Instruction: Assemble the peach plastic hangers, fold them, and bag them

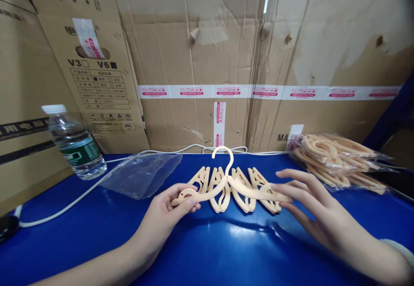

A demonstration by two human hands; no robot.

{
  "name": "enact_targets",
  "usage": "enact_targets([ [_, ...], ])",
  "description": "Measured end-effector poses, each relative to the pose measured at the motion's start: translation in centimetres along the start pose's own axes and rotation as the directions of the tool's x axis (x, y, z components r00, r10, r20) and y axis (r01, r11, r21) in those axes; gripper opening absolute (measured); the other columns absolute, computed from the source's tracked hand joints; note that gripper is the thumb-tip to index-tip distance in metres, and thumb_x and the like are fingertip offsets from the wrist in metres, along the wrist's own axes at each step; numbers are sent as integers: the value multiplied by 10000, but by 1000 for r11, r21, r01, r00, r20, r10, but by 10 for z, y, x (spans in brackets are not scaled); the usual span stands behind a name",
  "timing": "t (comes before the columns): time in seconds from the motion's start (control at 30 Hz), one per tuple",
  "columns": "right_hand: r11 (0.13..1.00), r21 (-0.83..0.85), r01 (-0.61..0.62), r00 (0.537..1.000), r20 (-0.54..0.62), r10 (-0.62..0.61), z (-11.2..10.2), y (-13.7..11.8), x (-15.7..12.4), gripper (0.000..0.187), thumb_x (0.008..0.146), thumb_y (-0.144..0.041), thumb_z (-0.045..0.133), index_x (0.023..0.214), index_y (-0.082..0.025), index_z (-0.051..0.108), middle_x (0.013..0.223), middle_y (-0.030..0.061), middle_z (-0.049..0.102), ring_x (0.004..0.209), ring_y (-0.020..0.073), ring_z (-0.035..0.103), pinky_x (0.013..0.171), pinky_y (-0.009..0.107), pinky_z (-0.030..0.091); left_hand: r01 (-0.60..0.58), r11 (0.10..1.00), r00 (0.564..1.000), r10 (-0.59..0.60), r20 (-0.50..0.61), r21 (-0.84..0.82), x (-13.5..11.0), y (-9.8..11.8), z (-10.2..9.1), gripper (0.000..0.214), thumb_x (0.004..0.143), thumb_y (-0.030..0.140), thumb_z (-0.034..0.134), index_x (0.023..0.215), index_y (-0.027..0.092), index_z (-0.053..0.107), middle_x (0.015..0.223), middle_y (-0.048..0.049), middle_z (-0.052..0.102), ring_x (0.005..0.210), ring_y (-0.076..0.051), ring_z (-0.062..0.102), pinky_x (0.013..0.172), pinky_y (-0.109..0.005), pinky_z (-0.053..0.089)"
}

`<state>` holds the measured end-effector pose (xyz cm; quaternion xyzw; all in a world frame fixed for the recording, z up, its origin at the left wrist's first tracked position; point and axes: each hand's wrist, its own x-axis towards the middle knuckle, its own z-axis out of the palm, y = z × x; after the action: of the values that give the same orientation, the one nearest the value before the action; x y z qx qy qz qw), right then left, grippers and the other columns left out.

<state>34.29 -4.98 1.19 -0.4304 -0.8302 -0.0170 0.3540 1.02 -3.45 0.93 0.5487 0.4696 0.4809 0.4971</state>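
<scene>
A cream plastic folding clothes hanger [211,196] is held up in front of me with both arms spread and its hook [230,161] pointing up. My left hand [176,204] pinches the left arm's end between thumb and fingers. At the right arm's end, my right hand [310,204] grips it with thumb and fingertips, one finger lifted off. Several folded hangers [244,202] of the same kind lie in a row on the table just behind, partly hidden by the held one.
On the blue table [233,251], bagged hangers [336,158] are stacked at the right. A clear plastic bag [139,176] lies flat at the left, near a water bottle [76,143] and a white cable [64,210]. Cardboard boxes [200,61] wall off the back.
</scene>
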Motion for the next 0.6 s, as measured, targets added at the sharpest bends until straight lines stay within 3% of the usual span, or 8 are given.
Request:
enact_targets([
  [0.1,997,69,-17,998,55,13,5,5,1,453,953,-269,527,1394,-343,458,1289,73,614,1091,234,643,902,352,552,5,1000,1000,-5,7,-19,-1,0,1,275,752,351,782,948,180,694,813,-14,717,799,-173,683,793,-263,528],
  [0.27,959,244,-147,980,165,108,1,6,9,314,975,-335,486,1259,-296,614,1176,91,663,1056,259,635,912,403,531,-8,998,998,4,-68,-65,-1,0,4,381,696,321,818,1016,182,665,819,-15,705,752,-161,645,649,-231,534],
  [0.37,894,376,-242,960,225,165,5,-5,11,326,973,-386,487,1252,-286,623,1141,99,660,1017,252,635,906,411,530,-22,999,999,21,-28,-43,-2,0,6,385,709,345,805,1023,188,647,820,-24,706,714,-164,628,547,-217,514],
  [0.43,774,524,-356,931,273,243,12,-14,11,369,954,-425,524,1294,-285,552,1050,84,668,861,213,654,769,365,574,-34,999,998,34,44,3,-4,0,9,295,743,348,781,949,178,657,816,-35,714,717,-166,632,552,-218,515],
  [0.5,578,679,-452,892,335,304,21,-22,10,456,918,-454,586,1316,-282,447,913,46,670,706,174,642,643,321,576,-35,999,995,31,96,35,-7,1,12,239,768,341,762,897,168,660,817,-43,721,728,-168,639,584,-226,527],
  [0.6,337,790,-513,849,409,333,30,-30,10,510,847,-460,689,1221,-284,392,806,2,672,630,154,641,627,317,570,-14,999,991,9,131,42,-12,4,17,241,774,339,758,909,167,656,789,-37,716,702,-161,638,610,-240,542],
])
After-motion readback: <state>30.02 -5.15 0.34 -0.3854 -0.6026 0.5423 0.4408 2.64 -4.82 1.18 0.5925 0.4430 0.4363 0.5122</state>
